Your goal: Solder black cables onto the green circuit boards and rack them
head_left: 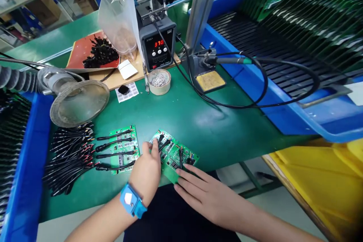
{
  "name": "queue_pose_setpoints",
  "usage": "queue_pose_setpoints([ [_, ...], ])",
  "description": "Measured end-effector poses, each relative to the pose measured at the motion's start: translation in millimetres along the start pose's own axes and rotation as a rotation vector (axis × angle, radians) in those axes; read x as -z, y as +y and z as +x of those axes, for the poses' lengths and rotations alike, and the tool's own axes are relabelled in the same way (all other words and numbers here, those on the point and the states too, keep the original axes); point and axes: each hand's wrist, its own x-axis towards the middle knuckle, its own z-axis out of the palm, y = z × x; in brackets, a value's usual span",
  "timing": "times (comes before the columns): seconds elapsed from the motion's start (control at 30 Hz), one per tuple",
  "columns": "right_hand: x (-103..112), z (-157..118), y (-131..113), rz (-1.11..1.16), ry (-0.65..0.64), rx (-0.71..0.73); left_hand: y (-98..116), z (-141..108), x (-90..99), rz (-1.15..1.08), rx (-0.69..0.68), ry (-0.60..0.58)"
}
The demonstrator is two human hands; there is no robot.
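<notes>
A green circuit board point(170, 151) with short black cables lies tilted at the table's front edge. My left hand point(147, 168), with a blue wrist strap point(132, 201), curls its fingers over the board's left end, close to a black cable point(161, 138). Its exact hold is partly hidden by the hand itself. Fingers stretched out, my right hand point(201, 193) rests its tips along the lower right edge of the same board. To the left lies a second circuit board point(123, 147), several black cables across it. Beyond that sits a pile of loose black cables point(68, 162).
A soldering station point(159, 43) reading 370 stands at the back. An iron in its holder point(202, 60) trails a looping black cord. A fume hood point(81, 100) hangs at left. A solder tin point(159, 81) and blue bins with boards point(235, 79) surround the work area.
</notes>
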Motion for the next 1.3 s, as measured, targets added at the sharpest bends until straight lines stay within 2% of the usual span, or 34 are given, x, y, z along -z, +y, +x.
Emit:
queue_pose_setpoints([
  [0.07,5.6,-5.6,10.9,0.043,0.065,0.083,0.4,-5.7,-2.4,0.036,-0.009,-0.03],
  [0.13,10.1,-8.9,28.9,0.063,0.185,0.019,-0.1,-9.5,-5.7,0.06,-0.016,-0.049],
  [0.23,12.2,-8.0,63.9,-0.028,0.325,-0.38,-3.7,-12.1,-9.1,0.019,-0.021,-0.063],
  [0.33,11.4,-1.7,81.6,-0.187,0.332,-0.718,-9.7,-14.7,-5.3,-0.22,-0.034,-0.098],
  [0.43,4.0,6.7,59.4,-0.317,0.279,-0.908,-11.3,-13.8,7.3,-0.776,-0.046,-0.189],
  [0.47,-1.3,9.3,45.8,-0.298,0.243,-0.887,-9.7,-10.2,13.1,-0.994,-0.047,-0.226],
  [0.5,-7.6,11.4,31.9,-0.229,0.214,-0.783,-6.9,-3.9,19.3,-1.2,-0.045,-0.263],
  [0.53,-14.3,13.0,19.3,-0.212,0.195,-0.744,-3.6,5.0,25.3,-1.379,-0.038,-0.293],
  [0.6,-25.7,14.4,2.5,-0.196,0.181,-0.697,2.6,28.6,35.0,-1.624,-0.026,-0.327],
  [0.7,-30.0,16.0,-0.1,-0.219,0.158,-0.691,1.4,61.9,37.5,-1.775,-0.011,-0.33],
  [0.77,-25.0,20.5,5.5,-0.237,0.141,-0.691,-8.3,71.7,29.9,-1.697,-0.062,-0.211],
  [0.83,-19.7,28.1,10.4,-0.248,0.11,-0.705,-20.4,71.6,17.6,-1.421,-0.132,-0.035],
  [0.9,-18.5,36.1,12.9,-0.249,0.064,-0.725,-29.0,67.6,4.9,-1.145,-0.163,0.074],
  [1.03,-24.8,40.4,14.2,-0.302,0.006,-0.659,-24.9,65.3,-11.6,-0.973,-0.129,0.134],
  [1.17,-22.7,36.3,20.7,-0.327,0.07,-0.477,-14.4,71.4,-24.9,-0.88,-0.111,0.183],
  [1.23,-23.7,42.3,25.7,-0.308,0.107,-0.433,-19.4,73.2,-29.1,-0.816,-0.14,0.185],
  [1.3,-33.7,58.9,27.1,-0.16,0.182,-0.346,-34.4,69.3,-25.2,-0.751,-0.18,0.229],
])
